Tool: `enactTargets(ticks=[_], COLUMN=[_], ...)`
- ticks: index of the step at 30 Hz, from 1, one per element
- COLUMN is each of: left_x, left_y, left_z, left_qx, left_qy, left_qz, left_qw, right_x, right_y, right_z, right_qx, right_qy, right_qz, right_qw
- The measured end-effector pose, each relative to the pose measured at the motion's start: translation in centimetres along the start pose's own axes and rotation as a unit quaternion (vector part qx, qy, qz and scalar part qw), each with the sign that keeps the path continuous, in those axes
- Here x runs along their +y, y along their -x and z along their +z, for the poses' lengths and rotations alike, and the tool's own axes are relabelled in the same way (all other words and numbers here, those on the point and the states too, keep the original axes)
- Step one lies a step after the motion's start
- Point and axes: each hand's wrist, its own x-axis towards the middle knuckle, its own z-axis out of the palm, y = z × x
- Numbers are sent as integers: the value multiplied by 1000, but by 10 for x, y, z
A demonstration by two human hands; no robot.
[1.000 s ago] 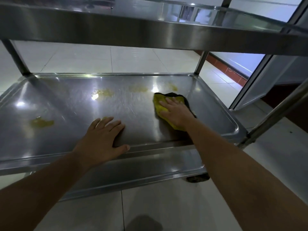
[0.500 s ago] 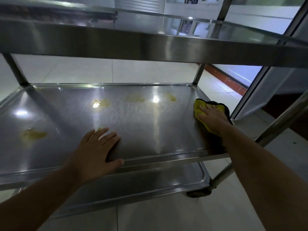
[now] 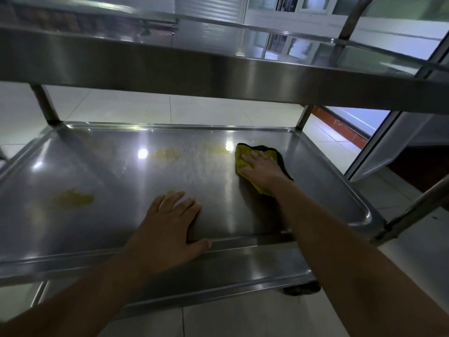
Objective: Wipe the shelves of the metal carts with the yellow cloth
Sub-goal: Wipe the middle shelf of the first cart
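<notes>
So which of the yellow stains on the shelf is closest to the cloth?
The faint streak at the back of the shelf, just left of the yellow cloth under the right hand; the others lie farther left.

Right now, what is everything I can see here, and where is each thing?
metal cart: one, silver steel, fills the view.
top shelf: one, silver, across the top.
middle shelf: one, silver, at the centre, being wiped.
bottom shelf: one, silver, below the middle shelf's near edge.
yellow smears: a few patches, on the middle shelf, left and far centre.
yellow cloth: one, yellow with dark backing, far right of the middle shelf.
caster wheel: one, black, under the bottom shelf.
floor tiles: pale.
left hand: flat on the middle shelf's near edge.
right hand: pressing flat on the cloth.
</notes>
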Motion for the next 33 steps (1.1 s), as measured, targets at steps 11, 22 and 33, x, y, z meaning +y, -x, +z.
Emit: enactTargets(ticks=[11,22,33], left_x=[-22,-193,-199], left_y=[24,129,137], left_z=[-21,-49,-43], left_qx=[48,-31,-9], left_qy=[19,-61,-35], left_qz=[-33,-229,-230], left_qw=[998,971,973], right_x=[-86,-135,-272], right_y=[7,12,-15], right_z=[14,19,26], right_qx=[16,17,-8], right_qy=[-35,-26,-22], right_qz=[-32,0,-109], right_qw=[999,1000,994])
